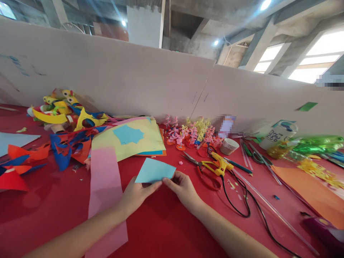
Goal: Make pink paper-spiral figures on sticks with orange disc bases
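Note:
A small sheet of light blue paper is held up over the red table, tilted toward me. My left hand pinches its lower left part, the thumb along the bottom edge. At the lower right corner, my right hand grips it between thumb and fingers, and the two thumb tips nearly meet. Below my left forearm lies a long strip of pink paper. Just behind the hands is a stack of coloured sheets with pale yellow paper on top, bearing a jagged blue paper piece.
Right of my hands lie red-handled scissors and a yellow glue gun with a black cord. Pink and yellow paper curls stand near the white partition. Paper crafts pile up at left. Orange paper lies right.

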The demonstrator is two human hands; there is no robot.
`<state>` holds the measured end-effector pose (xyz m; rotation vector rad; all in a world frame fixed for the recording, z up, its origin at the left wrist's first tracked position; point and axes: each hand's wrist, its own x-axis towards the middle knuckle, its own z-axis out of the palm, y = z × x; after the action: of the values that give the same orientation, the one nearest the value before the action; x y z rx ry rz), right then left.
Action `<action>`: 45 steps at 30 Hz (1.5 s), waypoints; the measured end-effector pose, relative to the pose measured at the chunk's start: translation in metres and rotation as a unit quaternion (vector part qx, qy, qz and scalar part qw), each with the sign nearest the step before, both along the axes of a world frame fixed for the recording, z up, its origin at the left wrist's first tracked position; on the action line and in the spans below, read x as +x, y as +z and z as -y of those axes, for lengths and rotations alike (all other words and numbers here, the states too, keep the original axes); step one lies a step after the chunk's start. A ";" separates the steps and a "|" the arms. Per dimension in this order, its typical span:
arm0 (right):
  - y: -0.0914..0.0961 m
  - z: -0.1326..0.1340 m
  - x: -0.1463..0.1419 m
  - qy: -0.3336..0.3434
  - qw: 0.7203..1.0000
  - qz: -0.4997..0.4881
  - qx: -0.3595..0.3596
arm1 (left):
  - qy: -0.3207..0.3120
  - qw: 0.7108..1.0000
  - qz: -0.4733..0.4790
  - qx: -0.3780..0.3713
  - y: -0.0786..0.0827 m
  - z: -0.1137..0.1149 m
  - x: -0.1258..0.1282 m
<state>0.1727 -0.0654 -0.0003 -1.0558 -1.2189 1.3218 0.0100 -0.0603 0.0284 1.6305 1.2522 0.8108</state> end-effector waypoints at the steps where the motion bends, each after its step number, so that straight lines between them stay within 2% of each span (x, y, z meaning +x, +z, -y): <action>1: -0.001 0.000 0.000 -0.005 1.000 -0.003 -0.003 | -0.002 1.000 0.001 -0.001 0.001 0.000 0.000; 9: -0.002 0.000 0.002 0.012 1.000 0.011 0.009 | -0.015 0.999 0.022 -0.018 -0.003 0.001 -0.002; 16: 0.002 0.002 0.001 0.056 0.997 -0.059 0.000 | -0.022 0.998 0.051 -0.028 0.001 0.001 0.000; 29: 0.001 0.001 0.000 -0.016 0.999 0.029 0.004 | -0.017 0.993 0.082 -0.077 -0.008 -0.001 -0.001; 33: 0.002 0.002 0.001 -0.033 0.997 0.069 0.015 | -0.042 0.991 0.103 -0.069 -0.009 -0.001 -0.001; 36: 0.002 0.001 0.002 -0.025 0.996 0.079 0.021 | -0.058 0.991 0.111 -0.055 -0.006 -0.001 -0.001; 41: 0.001 -0.001 0.004 0.032 0.999 0.009 0.010 | -0.066 0.990 0.118 -0.046 -0.002 -0.004 -0.001; 45: -0.001 -0.002 0.004 0.016 1.000 0.024 -0.009 | -0.044 0.991 0.109 -0.057 -0.004 -0.006 -0.001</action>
<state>0.1770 -0.0636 -0.0010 -1.0901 -1.2672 1.3404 0.0088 -0.0546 0.0242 1.4532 1.0467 0.8243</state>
